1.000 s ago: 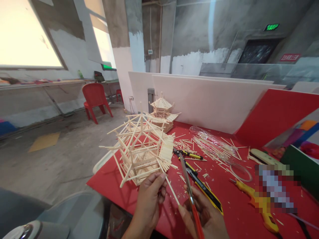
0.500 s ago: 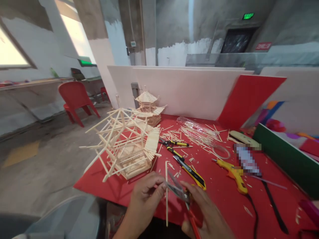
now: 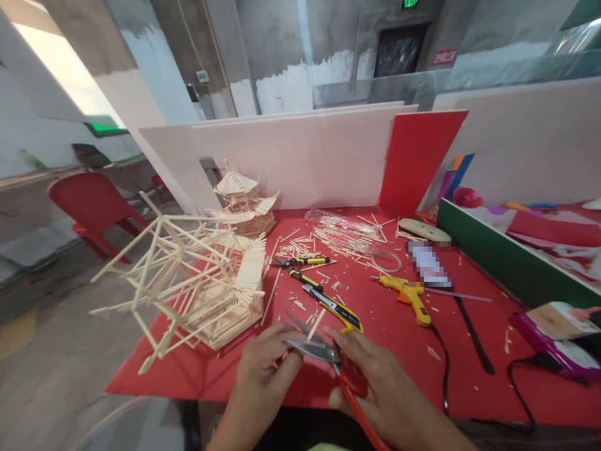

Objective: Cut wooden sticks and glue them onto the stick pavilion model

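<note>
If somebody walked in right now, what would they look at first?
Probably the big open frame of pale sticks at the table's left, with a smaller roofed stick tower behind it. Then maybe the red-handled scissors in the right hand, with a stick at their blades.

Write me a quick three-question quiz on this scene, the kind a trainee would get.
1. True or false: the right hand holds the scissors.
2. Which lies nearest the scissors: A) glue gun, B) cutter, C) clear bag?
3. How many stick models stand on the red table?

Key: 1. True. 2. B. 3. Two, a large one and a smaller one behind it.
</note>
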`<act>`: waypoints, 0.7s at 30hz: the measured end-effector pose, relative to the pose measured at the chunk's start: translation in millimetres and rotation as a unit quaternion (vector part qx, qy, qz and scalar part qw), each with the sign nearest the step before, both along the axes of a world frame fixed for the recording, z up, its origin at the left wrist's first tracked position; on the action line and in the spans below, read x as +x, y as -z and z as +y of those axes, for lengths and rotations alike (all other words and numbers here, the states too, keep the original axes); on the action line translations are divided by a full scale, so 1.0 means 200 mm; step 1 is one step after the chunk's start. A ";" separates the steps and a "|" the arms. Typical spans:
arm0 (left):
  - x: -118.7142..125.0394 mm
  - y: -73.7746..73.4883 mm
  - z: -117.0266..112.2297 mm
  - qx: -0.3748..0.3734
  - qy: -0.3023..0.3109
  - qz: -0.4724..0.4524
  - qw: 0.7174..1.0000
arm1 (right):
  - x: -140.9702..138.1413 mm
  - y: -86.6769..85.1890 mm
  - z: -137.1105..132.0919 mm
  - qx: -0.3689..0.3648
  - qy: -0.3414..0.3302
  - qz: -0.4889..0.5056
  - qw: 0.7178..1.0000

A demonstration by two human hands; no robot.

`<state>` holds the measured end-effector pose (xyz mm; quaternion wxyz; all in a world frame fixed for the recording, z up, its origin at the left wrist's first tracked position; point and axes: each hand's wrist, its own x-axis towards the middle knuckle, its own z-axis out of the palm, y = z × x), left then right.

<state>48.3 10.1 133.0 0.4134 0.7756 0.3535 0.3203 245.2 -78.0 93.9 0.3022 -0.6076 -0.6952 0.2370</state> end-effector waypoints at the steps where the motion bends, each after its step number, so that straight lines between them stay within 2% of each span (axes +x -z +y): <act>1: 0.01 0.00 0.00 -0.002 -0.001 0.000 1.000 | 0.00 0.01 0.00 0.002 0.002 0.008 1.000; 4: 0.05 0.00 0.00 -0.015 -0.020 -0.002 1.000 | 0.01 0.04 0.00 0.008 0.014 0.031 0.999; 11: 0.13 0.07 -0.02 -0.044 -0.096 -0.053 0.993 | 0.02 0.10 0.01 0.009 0.049 0.077 0.996; 17: 0.15 0.05 0.01 -0.031 -0.050 -0.045 0.997 | 0.04 0.11 0.01 0.004 0.054 0.072 0.996; 21: 0.16 0.07 0.01 -0.032 -0.046 -0.034 0.998 | 0.03 0.11 0.02 -0.003 0.048 0.101 0.994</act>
